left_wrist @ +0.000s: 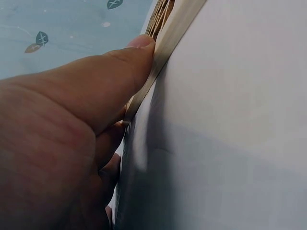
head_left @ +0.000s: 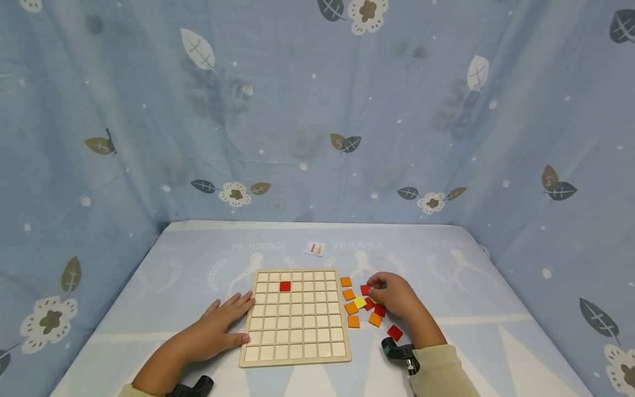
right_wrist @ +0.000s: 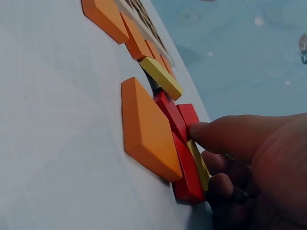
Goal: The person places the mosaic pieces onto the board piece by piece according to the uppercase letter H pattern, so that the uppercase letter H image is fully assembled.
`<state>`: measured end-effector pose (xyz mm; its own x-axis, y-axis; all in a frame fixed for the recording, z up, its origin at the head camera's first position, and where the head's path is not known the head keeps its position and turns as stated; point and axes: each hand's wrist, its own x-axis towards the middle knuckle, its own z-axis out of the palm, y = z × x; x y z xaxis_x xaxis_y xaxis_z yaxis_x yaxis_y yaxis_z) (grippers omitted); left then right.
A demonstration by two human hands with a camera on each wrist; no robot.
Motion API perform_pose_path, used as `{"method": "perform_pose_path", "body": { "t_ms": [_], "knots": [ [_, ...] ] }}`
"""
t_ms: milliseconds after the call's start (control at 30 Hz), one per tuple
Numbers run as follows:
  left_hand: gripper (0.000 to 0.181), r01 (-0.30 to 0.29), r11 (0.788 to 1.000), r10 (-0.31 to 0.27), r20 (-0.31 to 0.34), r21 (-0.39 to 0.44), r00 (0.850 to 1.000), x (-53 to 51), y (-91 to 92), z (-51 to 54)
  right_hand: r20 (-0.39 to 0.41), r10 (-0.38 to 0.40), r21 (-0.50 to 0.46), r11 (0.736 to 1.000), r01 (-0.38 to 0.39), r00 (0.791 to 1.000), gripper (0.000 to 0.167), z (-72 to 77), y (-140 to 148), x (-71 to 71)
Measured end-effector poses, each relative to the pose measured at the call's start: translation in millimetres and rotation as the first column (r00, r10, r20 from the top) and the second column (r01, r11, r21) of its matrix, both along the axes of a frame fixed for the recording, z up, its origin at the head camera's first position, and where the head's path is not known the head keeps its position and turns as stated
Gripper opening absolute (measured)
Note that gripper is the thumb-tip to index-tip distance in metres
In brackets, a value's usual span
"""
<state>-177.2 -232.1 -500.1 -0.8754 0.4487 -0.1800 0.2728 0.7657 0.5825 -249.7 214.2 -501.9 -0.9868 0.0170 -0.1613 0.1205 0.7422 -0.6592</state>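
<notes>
A wooden grid board (head_left: 295, 363) lies flat on the table, with one red tile (head_left: 285, 286) in its second row from the far side. My left hand (head_left: 214, 328) rests spread along the board's left side; its thumb (left_wrist: 129, 60) touches the frame. To the right of the board, my right hand (head_left: 395, 294) reaches into loose square tiles with bent fingers. Its thumb and a finger pinch a red tile (head_left: 365, 289). In the right wrist view, the thumb tip meets that red tile (right_wrist: 187, 113), beside a partly covered yellow tile (right_wrist: 199, 165).
Several orange tiles (head_left: 353, 321) line the board's right side, with a yellow tile (head_left: 359, 302) near them. A separate red tile (head_left: 394, 332) lies closer to my right wrist. Beyond the board lies a small printed card (head_left: 315, 249). Patterned blue curtains (head_left: 307, 110) surround the table.
</notes>
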Motion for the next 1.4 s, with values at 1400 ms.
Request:
{"method": "perform_pose_path", "body": {
  "t_ms": [1400],
  "knots": [
    [0.090,-0.004,1.000,0.004,-0.004,0.006,1.000,1.7,0.7,3.6,-0.002,-0.130,-0.320,0.939,0.123,0.992,0.007,15.9,-22,2.6]
  ]
}}
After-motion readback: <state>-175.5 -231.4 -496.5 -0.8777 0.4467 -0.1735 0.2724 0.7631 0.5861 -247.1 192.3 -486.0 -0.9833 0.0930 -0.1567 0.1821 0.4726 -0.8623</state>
